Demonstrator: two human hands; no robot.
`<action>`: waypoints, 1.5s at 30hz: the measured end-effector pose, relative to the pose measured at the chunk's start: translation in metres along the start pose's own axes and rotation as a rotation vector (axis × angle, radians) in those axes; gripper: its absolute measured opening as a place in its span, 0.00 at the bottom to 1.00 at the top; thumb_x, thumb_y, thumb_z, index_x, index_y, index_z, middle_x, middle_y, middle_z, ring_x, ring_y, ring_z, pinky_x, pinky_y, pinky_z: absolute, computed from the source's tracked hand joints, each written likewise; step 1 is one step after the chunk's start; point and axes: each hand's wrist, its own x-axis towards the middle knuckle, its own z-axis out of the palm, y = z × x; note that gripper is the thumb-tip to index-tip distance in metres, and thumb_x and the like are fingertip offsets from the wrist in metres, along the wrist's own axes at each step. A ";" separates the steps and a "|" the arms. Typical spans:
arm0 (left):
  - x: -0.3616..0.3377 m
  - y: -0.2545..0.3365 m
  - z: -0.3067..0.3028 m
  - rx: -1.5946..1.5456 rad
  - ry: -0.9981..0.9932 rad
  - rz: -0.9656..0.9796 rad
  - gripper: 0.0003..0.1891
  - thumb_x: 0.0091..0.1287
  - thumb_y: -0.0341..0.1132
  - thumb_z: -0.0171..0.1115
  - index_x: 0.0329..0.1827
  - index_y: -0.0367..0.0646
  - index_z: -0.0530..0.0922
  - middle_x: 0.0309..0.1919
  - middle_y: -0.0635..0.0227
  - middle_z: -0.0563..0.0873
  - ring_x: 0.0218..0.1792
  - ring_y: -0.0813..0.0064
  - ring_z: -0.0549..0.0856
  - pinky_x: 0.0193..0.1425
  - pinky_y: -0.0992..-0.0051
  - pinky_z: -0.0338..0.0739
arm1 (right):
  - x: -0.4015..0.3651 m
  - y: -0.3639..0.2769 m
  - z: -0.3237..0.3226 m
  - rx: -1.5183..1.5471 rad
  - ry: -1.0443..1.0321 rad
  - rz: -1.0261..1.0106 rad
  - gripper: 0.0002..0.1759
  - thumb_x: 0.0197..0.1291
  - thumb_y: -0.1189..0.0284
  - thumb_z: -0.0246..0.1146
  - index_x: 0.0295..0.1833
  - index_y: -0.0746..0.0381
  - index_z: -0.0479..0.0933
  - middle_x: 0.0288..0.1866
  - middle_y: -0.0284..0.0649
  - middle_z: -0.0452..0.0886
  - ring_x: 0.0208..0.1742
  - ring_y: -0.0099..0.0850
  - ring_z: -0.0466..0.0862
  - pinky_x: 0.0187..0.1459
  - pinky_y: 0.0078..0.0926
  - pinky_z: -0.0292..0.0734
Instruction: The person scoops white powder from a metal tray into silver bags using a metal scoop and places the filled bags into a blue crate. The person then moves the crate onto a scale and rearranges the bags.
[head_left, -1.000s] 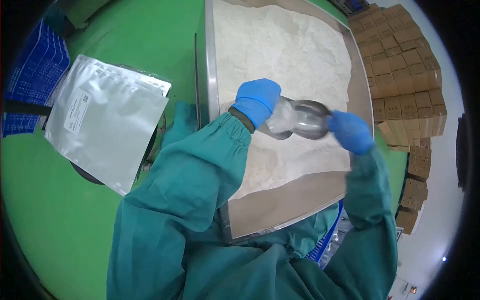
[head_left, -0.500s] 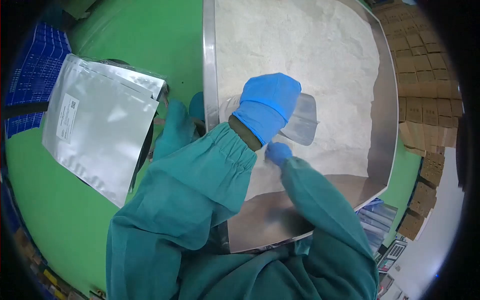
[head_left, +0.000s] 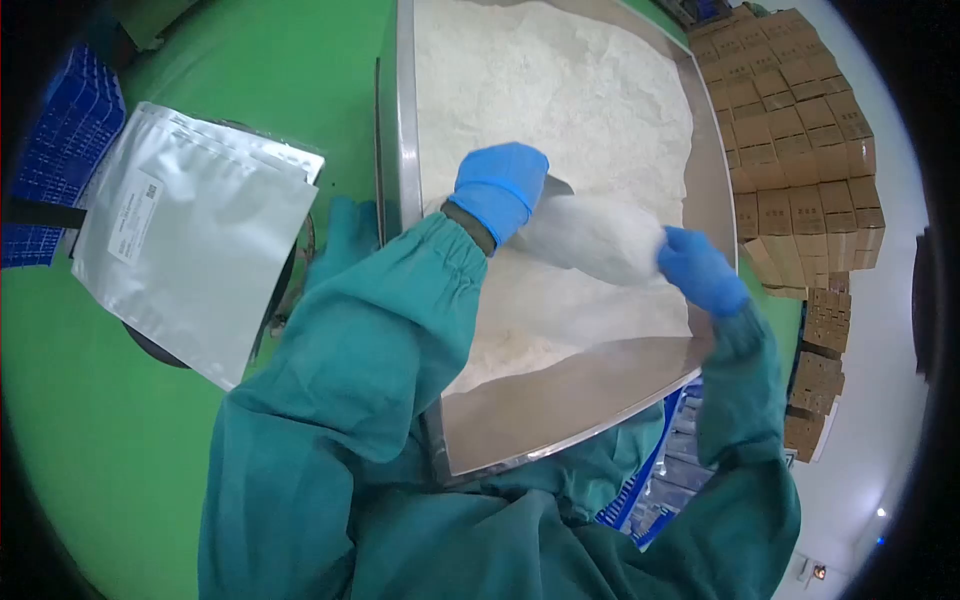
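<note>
My left hand (head_left: 503, 195), in a blue glove, is closed around the handle end of a clear plastic scoop (head_left: 560, 248). The scoop holds a heap of white powder and sits just over the powder bed (head_left: 540, 90) in a large metal tray (head_left: 520, 430). At the scoop's far end is my right hand (head_left: 703, 270), also blue-gloved, with its fingers curled against the front lip. Motion blurs those fingers a little. My left hand hides the handle.
Silver foil bags (head_left: 200, 240) with a white label lie stacked on the left, near a blue crate (head_left: 75, 150). Cardboard boxes (head_left: 800, 130) are piled beyond the tray on the right. Below the tray's near edge stands another blue crate (head_left: 640, 490) with clear packs. The floor is green.
My right hand has moved right, from beside my left wrist to the scoop's far end. The scoop now carries white powder. The view has shifted, with the tray appearing slightly further left.
</note>
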 end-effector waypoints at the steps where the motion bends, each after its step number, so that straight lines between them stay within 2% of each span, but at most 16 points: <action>1: -0.003 0.002 -0.003 -0.022 0.004 -0.003 0.06 0.54 0.35 0.55 0.29 0.46 0.79 0.27 0.60 0.82 0.31 0.58 0.81 0.33 0.62 0.75 | 0.014 -0.011 0.008 -0.120 0.051 -0.136 0.15 0.57 0.65 0.49 0.40 0.65 0.74 0.27 0.50 0.78 0.31 0.47 0.79 0.35 0.41 0.73; 8: -0.002 -0.001 -0.003 -0.047 0.027 -0.029 0.06 0.54 0.35 0.55 0.29 0.47 0.80 0.28 0.60 0.82 0.33 0.58 0.82 0.34 0.63 0.76 | -0.022 -0.019 -0.024 -0.521 0.172 -0.172 0.14 0.60 0.64 0.48 0.37 0.63 0.72 0.30 0.48 0.79 0.34 0.46 0.79 0.36 0.44 0.74; 10: -0.002 -0.002 -0.001 -0.034 0.039 -0.005 0.07 0.54 0.36 0.55 0.30 0.46 0.80 0.28 0.60 0.82 0.33 0.59 0.82 0.34 0.62 0.76 | -0.044 -0.004 -0.041 -0.581 0.008 0.070 0.16 0.60 0.61 0.50 0.41 0.63 0.73 0.35 0.50 0.78 0.38 0.47 0.79 0.39 0.42 0.74; 12: -0.001 0.000 0.002 -0.012 0.053 0.051 0.07 0.55 0.36 0.55 0.30 0.46 0.80 0.28 0.60 0.82 0.33 0.59 0.82 0.35 0.62 0.76 | -0.030 -0.002 -0.025 -0.192 -0.153 0.000 0.25 0.58 0.54 0.54 0.49 0.65 0.72 0.41 0.52 0.78 0.43 0.47 0.78 0.45 0.38 0.73; 14: 0.003 -0.001 0.004 -0.023 0.131 -0.117 0.08 0.56 0.37 0.54 0.29 0.46 0.80 0.28 0.60 0.82 0.33 0.59 0.82 0.34 0.61 0.75 | 0.024 0.017 0.044 -0.006 0.104 -0.041 0.41 0.48 0.43 0.59 0.54 0.68 0.69 0.41 0.51 0.79 0.47 0.42 0.78 0.49 0.32 0.71; 16: -0.024 0.015 0.000 0.091 0.108 -0.188 0.10 0.56 0.39 0.53 0.28 0.46 0.81 0.28 0.60 0.82 0.32 0.59 0.82 0.34 0.61 0.75 | 0.075 0.003 0.093 0.545 -0.137 0.081 0.36 0.46 0.43 0.60 0.45 0.68 0.75 0.30 0.42 0.78 0.28 0.29 0.79 0.30 0.24 0.74; 19: -0.041 -0.002 -0.004 0.308 -0.019 -0.061 0.13 0.57 0.42 0.52 0.26 0.45 0.81 0.28 0.60 0.82 0.31 0.60 0.82 0.33 0.61 0.74 | 0.117 0.018 0.131 0.717 0.126 0.098 0.28 0.48 0.48 0.60 0.36 0.66 0.77 0.18 0.37 0.75 0.18 0.24 0.74 0.23 0.22 0.71; 21: -0.049 -0.002 -0.041 0.404 -0.149 0.145 0.15 0.58 0.44 0.52 0.26 0.45 0.81 0.28 0.59 0.83 0.30 0.61 0.82 0.33 0.62 0.74 | 0.088 0.042 0.097 0.240 0.165 -0.440 0.21 0.50 0.56 0.58 0.26 0.66 0.79 0.14 0.37 0.75 0.16 0.25 0.73 0.23 0.23 0.70; 23: -0.046 0.045 -0.129 0.313 -0.575 -0.032 0.16 0.57 0.46 0.52 0.27 0.45 0.82 0.28 0.58 0.83 0.32 0.62 0.82 0.35 0.64 0.75 | -0.004 0.014 0.038 0.381 0.115 -0.263 0.21 0.51 0.57 0.54 0.21 0.64 0.79 0.14 0.38 0.75 0.17 0.27 0.74 0.24 0.24 0.71; 29: -0.173 0.144 -0.097 0.331 -0.365 0.067 0.17 0.58 0.48 0.50 0.27 0.45 0.82 0.29 0.59 0.82 0.33 0.59 0.82 0.37 0.63 0.75 | -0.135 0.060 0.056 0.348 -0.029 -0.095 0.23 0.52 0.61 0.48 0.13 0.59 0.78 0.14 0.39 0.76 0.20 0.31 0.76 0.31 0.27 0.73; 33: -0.213 0.182 -0.068 0.268 -0.381 0.133 0.20 0.59 0.49 0.49 0.25 0.44 0.82 0.27 0.58 0.82 0.31 0.59 0.81 0.36 0.64 0.75 | -0.159 0.118 0.104 0.123 0.004 -0.367 0.23 0.52 0.62 0.47 0.13 0.59 0.79 0.15 0.39 0.77 0.22 0.33 0.78 0.32 0.28 0.73; 35: -0.205 0.204 -0.081 0.219 -0.417 0.209 0.20 0.58 0.49 0.49 0.23 0.43 0.81 0.23 0.58 0.82 0.28 0.60 0.81 0.34 0.66 0.75 | -0.180 0.129 0.092 -0.169 0.214 -0.542 0.10 0.45 0.67 0.55 0.23 0.56 0.80 0.19 0.34 0.79 0.23 0.34 0.79 0.29 0.28 0.74; 38: -0.150 0.228 -0.124 0.025 -0.472 0.264 0.24 0.58 0.50 0.49 0.14 0.39 0.77 0.11 0.60 0.77 0.15 0.65 0.77 0.28 0.68 0.72 | -0.230 0.123 0.046 0.360 0.249 -0.111 0.23 0.54 0.57 0.55 0.14 0.61 0.76 0.14 0.38 0.76 0.20 0.32 0.76 0.28 0.27 0.72; 40: -0.120 0.245 -0.156 -0.077 -0.366 0.359 0.26 0.59 0.50 0.49 0.11 0.39 0.75 0.08 0.61 0.75 0.13 0.67 0.75 0.25 0.68 0.71 | -0.279 0.108 0.012 0.367 0.630 -0.010 0.23 0.54 0.54 0.58 0.19 0.62 0.78 0.12 0.37 0.73 0.18 0.30 0.74 0.27 0.26 0.71; 44: -0.092 0.312 -0.193 0.210 -0.248 0.477 0.21 0.57 0.47 0.50 0.16 0.38 0.76 0.17 0.53 0.78 0.23 0.54 0.78 0.30 0.60 0.70 | -0.303 0.100 -0.002 0.032 0.918 -0.567 0.28 0.43 0.51 0.66 0.42 0.63 0.77 0.50 0.48 0.73 0.49 0.42 0.75 0.44 0.38 0.72; 45: -0.085 0.325 -0.192 0.258 -0.189 0.587 0.21 0.56 0.47 0.51 0.18 0.38 0.78 0.17 0.54 0.78 0.24 0.55 0.78 0.31 0.60 0.70 | -0.281 0.097 0.001 0.052 0.867 -0.705 0.25 0.44 0.52 0.64 0.41 0.62 0.78 0.45 0.49 0.76 0.46 0.44 0.76 0.44 0.38 0.73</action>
